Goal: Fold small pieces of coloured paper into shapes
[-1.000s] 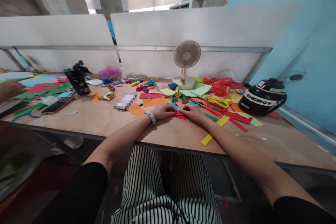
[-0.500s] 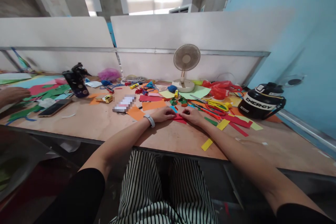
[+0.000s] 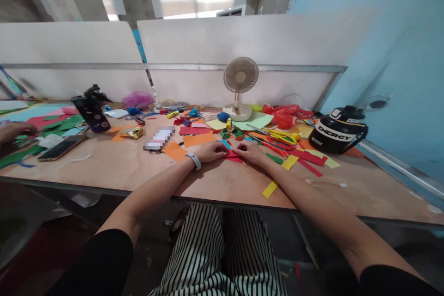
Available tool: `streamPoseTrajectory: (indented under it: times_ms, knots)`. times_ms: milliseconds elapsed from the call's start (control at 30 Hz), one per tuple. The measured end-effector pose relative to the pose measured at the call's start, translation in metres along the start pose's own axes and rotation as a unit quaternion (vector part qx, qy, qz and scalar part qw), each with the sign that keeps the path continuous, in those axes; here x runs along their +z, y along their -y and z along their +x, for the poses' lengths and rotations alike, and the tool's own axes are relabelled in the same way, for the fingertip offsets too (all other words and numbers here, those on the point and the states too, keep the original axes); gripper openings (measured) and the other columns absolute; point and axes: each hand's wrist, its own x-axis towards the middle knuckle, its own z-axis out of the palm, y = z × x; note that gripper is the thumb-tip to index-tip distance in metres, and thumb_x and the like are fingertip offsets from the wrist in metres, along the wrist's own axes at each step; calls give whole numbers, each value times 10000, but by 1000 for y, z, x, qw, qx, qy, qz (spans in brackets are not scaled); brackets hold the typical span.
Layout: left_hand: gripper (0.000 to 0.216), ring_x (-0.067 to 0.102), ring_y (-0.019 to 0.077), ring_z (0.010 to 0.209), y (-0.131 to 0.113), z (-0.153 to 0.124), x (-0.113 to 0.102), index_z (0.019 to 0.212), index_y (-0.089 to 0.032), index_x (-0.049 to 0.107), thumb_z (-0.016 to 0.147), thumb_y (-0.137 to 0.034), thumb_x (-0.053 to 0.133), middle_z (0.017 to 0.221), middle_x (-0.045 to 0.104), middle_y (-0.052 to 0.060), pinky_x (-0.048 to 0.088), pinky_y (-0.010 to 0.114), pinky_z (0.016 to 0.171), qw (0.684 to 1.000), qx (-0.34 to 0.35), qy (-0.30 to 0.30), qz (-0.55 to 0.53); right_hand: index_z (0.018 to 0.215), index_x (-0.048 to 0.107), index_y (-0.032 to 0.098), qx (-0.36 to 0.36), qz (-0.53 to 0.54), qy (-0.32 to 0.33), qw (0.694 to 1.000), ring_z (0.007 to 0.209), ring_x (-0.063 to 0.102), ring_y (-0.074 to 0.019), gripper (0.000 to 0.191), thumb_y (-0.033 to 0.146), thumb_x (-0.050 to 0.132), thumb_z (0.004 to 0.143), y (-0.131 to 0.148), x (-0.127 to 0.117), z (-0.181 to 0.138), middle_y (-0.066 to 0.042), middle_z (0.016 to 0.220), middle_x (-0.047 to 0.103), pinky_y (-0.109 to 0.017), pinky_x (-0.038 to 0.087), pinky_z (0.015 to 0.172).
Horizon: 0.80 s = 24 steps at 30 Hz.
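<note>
A small piece of red paper [image 3: 233,157] lies on the table between my two hands. My left hand [image 3: 214,151], with a pale watch band at the wrist, pinches its left part with curled fingers. My right hand [image 3: 250,152] grips the same paper at its right part, fingertips close to those of the left. Just beyond them are a bit of blue paper [image 3: 225,143] and green paper scraps [image 3: 237,133]. Orange paper sheets [image 3: 199,139] lie past my left hand. Red-handled scissors [image 3: 275,148] and yellow-handled scissors [image 3: 283,137] rest beyond my right hand.
A small fan [image 3: 240,76] stands at the back. A black jug [image 3: 335,136] is at the right, a dark bottle [image 3: 92,113] at the left. Phones [image 3: 62,148] and yellow strips [image 3: 270,189] lie about. Another person's hand [image 3: 15,132] is at the far left.
The view has turned slightly, so things sit a little further left. Both hands keep hold of the red paper with little visible movement.
</note>
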Motion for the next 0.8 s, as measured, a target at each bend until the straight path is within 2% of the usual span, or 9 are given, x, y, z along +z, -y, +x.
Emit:
streamPoseTrajectory:
  times_ms: [200, 400, 600, 800]
  knots:
    - [183, 636, 175, 908, -1, -1, 0, 995, -185, 720, 919, -316, 617, 966, 708, 42, 488, 294, 821, 1000, -7, -2, 5, 698, 652, 201, -5, 5, 4, 1000, 683, 568, -170, 282, 464, 656, 800, 0, -1, 1, -28, 713, 642, -281, 417, 612]
    - [254, 626, 173, 870, -1, -1, 0, 1005, -183, 725, 909, -399, 630, 950, 710, 39, 478, 281, 769, 1000, -10, -2, 5, 698, 653, 201, -7, 12, 7, 1000, 683, 576, -171, 262, 442, 662, 800, 1, -1, 0, -29, 719, 648, -284, 428, 621]
    - [221, 619, 179, 882, -5, -2, -2, 997, -189, 735, 894, -363, 644, 955, 698, 39, 473, 290, 793, 1000, -19, 2, 8, 700, 667, 200, -2, 13, 1, 1000, 683, 574, -166, 252, 434, 671, 793, 2, -1, -1, -37, 764, 668, -284, 432, 626]
    - [212, 625, 182, 891, -6, -2, -2, 1001, -188, 733, 896, -347, 640, 963, 702, 41, 473, 287, 799, 1000, -24, 4, 6, 685, 659, 195, -6, 10, 2, 1000, 667, 570, -165, 259, 432, 670, 790, 3, -2, 0, -31, 724, 657, -284, 427, 620]
